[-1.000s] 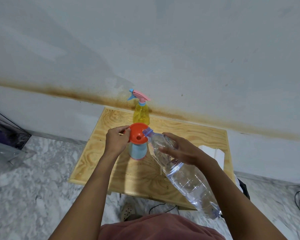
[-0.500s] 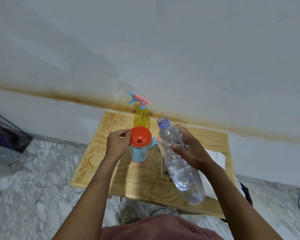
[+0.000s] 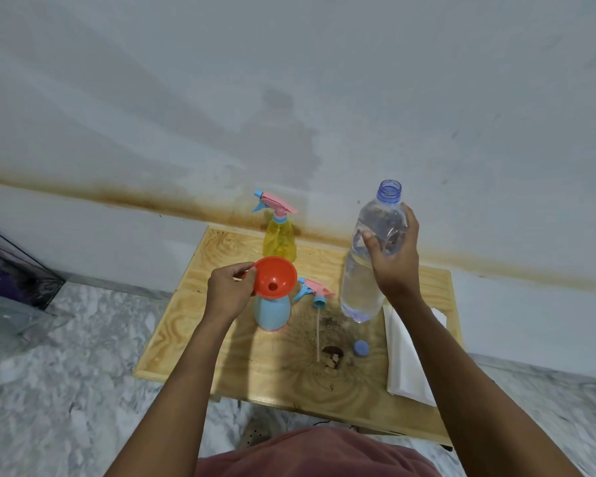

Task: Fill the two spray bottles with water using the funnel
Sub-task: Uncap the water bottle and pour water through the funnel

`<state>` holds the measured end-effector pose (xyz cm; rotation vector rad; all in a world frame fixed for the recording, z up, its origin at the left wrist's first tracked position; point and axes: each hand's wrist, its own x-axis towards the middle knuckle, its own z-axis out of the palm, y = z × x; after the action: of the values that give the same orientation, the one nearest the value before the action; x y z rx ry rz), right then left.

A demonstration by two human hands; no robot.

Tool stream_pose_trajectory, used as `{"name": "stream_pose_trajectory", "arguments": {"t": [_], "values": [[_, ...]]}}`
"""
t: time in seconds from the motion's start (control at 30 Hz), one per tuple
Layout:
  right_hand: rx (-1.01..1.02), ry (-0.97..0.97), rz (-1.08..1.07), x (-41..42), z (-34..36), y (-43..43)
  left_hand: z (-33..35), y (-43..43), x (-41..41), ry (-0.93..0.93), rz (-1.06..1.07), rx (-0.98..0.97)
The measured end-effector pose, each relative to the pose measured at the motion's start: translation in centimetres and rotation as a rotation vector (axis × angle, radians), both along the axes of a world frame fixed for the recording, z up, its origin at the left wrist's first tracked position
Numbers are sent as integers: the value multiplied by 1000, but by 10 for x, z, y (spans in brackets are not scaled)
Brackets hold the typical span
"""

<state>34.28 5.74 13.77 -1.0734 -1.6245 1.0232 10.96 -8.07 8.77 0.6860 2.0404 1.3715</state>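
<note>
An orange funnel [image 3: 274, 277] sits in the neck of the blue spray bottle [image 3: 272, 313] on the wooden table [image 3: 193, 332]. My left hand [image 3: 228, 293] pinches the funnel's rim. My right hand [image 3: 394, 256] grips a clear water bottle [image 3: 365, 280], upright and uncapped, just right of the blue bottle. The blue bottle's pink and blue spray head [image 3: 314, 292] lies on the table between them, its tube pointing toward me. A yellow spray bottle [image 3: 279, 239] with its spray head on stands at the table's back edge.
A small blue cap [image 3: 361, 348] lies on the table near a dark stain [image 3: 332, 352]. White folded paper [image 3: 408, 359] lies along the right side. The stained wall rises right behind the table. A dark box [image 3: 11, 270] sits on the marble floor at left.
The water bottle has swung from tilted, mouth at the funnel, to upright, and moved right and up. My left hand has stayed on the funnel.
</note>
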Motion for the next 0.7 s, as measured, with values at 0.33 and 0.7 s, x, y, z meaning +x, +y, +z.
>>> {"name": "stream_pose_trajectory", "arguments": {"t": [0.33,0.7], "values": [[8,16,-181,-18,-19,21,2,-3,0,3,4,-6],[-21,92,-235,-6,-32,9,0,-4,1,-4,7,0]]}}
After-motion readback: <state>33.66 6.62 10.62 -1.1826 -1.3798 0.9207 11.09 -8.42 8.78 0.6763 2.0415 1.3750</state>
